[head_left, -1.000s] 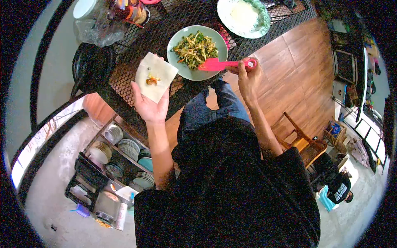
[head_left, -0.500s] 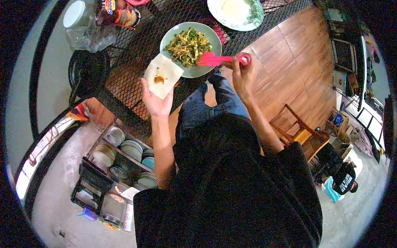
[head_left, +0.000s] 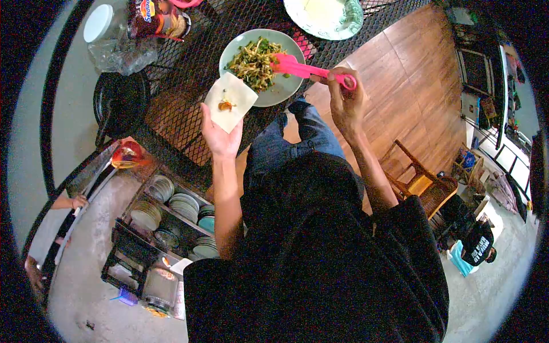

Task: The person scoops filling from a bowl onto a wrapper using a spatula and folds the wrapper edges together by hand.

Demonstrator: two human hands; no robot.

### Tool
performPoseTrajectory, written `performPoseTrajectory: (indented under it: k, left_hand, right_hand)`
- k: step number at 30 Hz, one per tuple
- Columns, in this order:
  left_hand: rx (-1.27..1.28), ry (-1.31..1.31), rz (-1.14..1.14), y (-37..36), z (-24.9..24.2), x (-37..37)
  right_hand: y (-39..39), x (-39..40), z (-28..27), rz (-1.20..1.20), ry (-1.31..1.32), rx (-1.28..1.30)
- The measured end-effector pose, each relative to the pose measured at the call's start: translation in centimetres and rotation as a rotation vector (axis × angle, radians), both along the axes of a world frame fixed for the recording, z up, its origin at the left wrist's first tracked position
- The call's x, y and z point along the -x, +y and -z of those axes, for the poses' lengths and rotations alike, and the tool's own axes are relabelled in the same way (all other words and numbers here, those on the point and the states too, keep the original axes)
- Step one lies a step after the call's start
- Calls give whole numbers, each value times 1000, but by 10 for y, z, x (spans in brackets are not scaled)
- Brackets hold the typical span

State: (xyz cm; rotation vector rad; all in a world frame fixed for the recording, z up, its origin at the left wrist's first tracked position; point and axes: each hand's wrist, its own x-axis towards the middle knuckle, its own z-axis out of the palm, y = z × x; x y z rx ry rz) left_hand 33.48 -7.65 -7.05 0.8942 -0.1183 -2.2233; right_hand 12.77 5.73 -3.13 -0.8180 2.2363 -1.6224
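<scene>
Item: wrapper filling, mid-step.

Step in hand, as judged: loading filling onto a wrapper. The pale square pastry wrapper (head_left: 230,101) carries only a small orange-brown dab at its centre, so the portion looks far from complete.

Left hand (head_left: 219,137): palm up, fingers spread flat and wide under the wrapper, which lies on the fingers rather than being pinched. It is held just off the table edge, at about 7 o'clock from the plate, with its top corner overlapping the plate rim.

Right hand (head_left: 345,100): fingers and thumb closed round the ringed end of the bright pink plastic spatula (head_left: 303,68). The blade points toward 10 o'clock and rests in or just on the filling; whether it is loaded cannot be told.

Round pale green plate (head_left: 283,88): heaped with shredded yellow-green vegetable filling (head_left: 254,60), standing on the black metal mesh table (head_left: 183,108).

Next move, as judged: calls for a modest scoop lifted clear of the plate and carried toward 8 o'clock onto the wrapper's centre, with the left palm kept level so the wrapper does not sag or slide.

Also present: white round plate (head_left: 323,17) at 1 o'clock of the green plate; rack of stacked dishes (head_left: 171,211) below the table.
</scene>
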Motion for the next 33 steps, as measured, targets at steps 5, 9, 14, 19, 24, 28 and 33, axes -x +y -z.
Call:
performPoseTrajectory:
  k: [5, 9, 14, 19, 24, 28, 33]
  left_hand:
    - [-10, -18, -13, -1, -3, 4]
    - [-28, -54, -28, -3, -1, 3]
    - [-54, -49, -42, -4, 0, 5]
    - [-14, -49, -30, -5, 1, 9]
    - [-26, -67, -36, -8, 4, 7]
    - [-17, -27, -37, -10, 8, 5]
    - [-8, -46, -43, -11, 9, 7]
  right_hand:
    - [13, 6, 7, -252, 109, -266]
    - [20, 10, 15, -180, 28, -259]
    - [22, 6, 16, -25, -115, -195]
    - [16, -6, 18, -25, -137, -135]
    - [3, -17, 24, -41, 132, -177]
    - [5, -13, 33, 22, 58, -165]
    - [-1, -17, 29, 50, -55, -172]
